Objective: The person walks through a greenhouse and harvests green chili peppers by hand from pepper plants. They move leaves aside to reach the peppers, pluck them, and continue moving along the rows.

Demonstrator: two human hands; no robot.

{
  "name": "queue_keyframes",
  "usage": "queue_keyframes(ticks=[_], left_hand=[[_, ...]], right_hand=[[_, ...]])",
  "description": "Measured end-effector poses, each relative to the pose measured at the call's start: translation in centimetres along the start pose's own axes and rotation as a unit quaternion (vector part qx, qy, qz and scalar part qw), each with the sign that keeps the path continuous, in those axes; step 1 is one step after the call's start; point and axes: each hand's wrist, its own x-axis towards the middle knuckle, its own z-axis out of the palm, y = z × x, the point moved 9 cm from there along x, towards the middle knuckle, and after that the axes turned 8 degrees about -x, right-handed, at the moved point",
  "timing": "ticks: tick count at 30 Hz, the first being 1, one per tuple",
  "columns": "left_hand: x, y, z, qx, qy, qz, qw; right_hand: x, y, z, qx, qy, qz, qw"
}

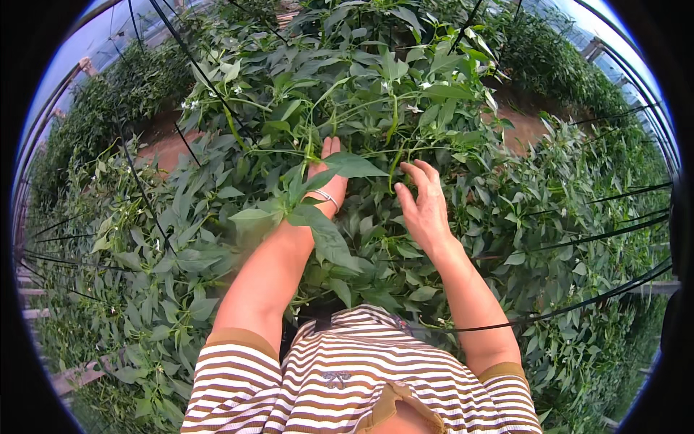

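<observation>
Leafy pepper plants with small white flowers fill the space before me. My left hand [332, 182] reaches in among the stems, two fingertips showing and the rest partly covered by a large leaf [355, 165]. Whether it grips a stem cannot be told. A silver bracelet [329, 198] circles that wrist, and a leafy shoot [290, 206] crosses the forearm. My right hand [425, 203] is held with fingers parted and nothing visible in it. Just left of its fingertips hangs a slender green pepper [395, 168]. Another long pepper [392, 120] hangs above, and a third [234, 127] is farther left.
Black cords run through the plants, one slanting at upper left [190, 54] and another crossing near my right forearm [564, 310]. Bare brown soil [518, 127] shows between rows. Wooden rails [81, 374] and frame poles [623, 59] stand toward the sides.
</observation>
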Motion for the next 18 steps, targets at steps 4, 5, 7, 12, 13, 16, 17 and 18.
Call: queue_keyframes(ticks=[4, 5, 7, 12, 13, 16, 17, 18], left_hand=[[2.9, -4.9, -5.5, 0.057, -0.027, 0.009, 0.998], [3.0, -7.4, -5.9, 0.065, -0.020, 0.003, 0.998], [2.7, -9.8, -6.5, 0.056, -0.026, 0.003, 0.998], [0.2, -12.7, -6.7, 0.045, -0.021, 0.029, 0.998], [-0.1, -12.7, -6.8, 0.035, -0.017, 0.037, 0.999], [-0.5, -12.6, -7.2, 0.020, -0.018, 0.046, 0.999], [-0.5, -12.5, -7.3, 0.018, -0.021, 0.048, 0.998], [-0.6, -12.4, -7.4, 0.003, -0.021, 0.044, 0.999]], right_hand=[[-3.9, 9.6, -0.7, -0.067, -0.007, 0.144, 0.987], [-4.4, 10.7, -0.5, -0.067, -0.003, 0.165, 0.984], [-4.8, 14.0, 0.5, 0.059, 0.037, 0.251, 0.965], [-5.7, 19.0, 8.5, 0.371, 0.093, 0.536, 0.752], [-5.8, 19.5, 11.1, 0.405, 0.085, 0.568, 0.712], [-5.8, 21.3, 17.8, 0.453, 0.068, 0.631, 0.626], [-5.4, 22.9, 18.2, 0.468, 0.111, 0.617, 0.623], [-4.8, 23.4, 18.4, 0.481, 0.154, 0.602, 0.618]])
